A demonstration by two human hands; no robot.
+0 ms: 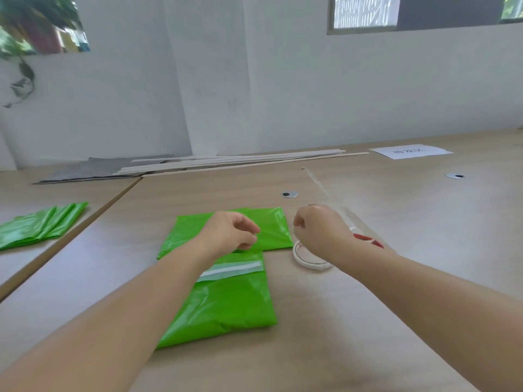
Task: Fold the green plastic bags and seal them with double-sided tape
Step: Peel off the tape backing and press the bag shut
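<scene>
While the folded green bag (pixel 226 301) lies flat on the desk (pixel 368 321) with a pale tape strip (pixel 230 270) across its middle, the left grip (pixel 229 232) hovers over its far part, fingers loosely curled and holding nothing. The right grip (pixel 317 230) pinches a thin clear strip (pixel 325 190) above the tape roll (pixel 308 260). More green bags (pixel 39 224) lie far left

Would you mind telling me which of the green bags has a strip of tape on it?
The green bag in the middle: a whitish tape strip runs across it. The stack of green bags at the left shows no tape.
</scene>
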